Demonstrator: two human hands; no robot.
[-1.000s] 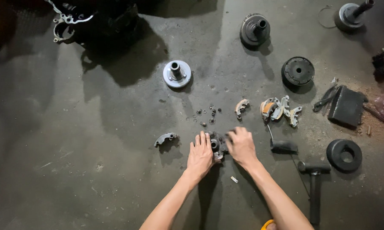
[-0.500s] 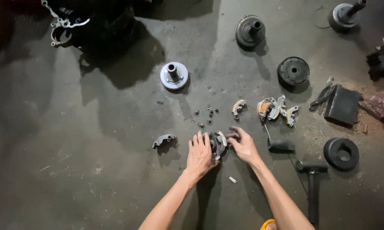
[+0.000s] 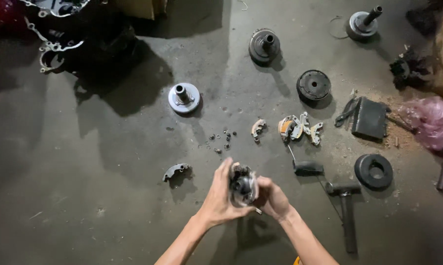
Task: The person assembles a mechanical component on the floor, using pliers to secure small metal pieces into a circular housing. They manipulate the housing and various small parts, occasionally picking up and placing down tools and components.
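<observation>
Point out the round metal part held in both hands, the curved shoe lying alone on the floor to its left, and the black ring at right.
round metal part (image 3: pixel 243 185), head view, its dark centre.
curved shoe (image 3: pixel 175 171), head view, middle of the arc.
black ring (image 3: pixel 373 172), head view, its left rim.

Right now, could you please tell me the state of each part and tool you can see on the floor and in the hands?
Round metal part: lifted off the floor, gripped between both hands.
Left hand: closed on the part's left side.
Right hand: closed on its right side.
Curved shoe: lying alone on the floor.
Silver hub: shaft pointing up.
Black ring: lying flat.
Hammer: lying flat, untouched.
Small loose bits: scattered.
</observation>
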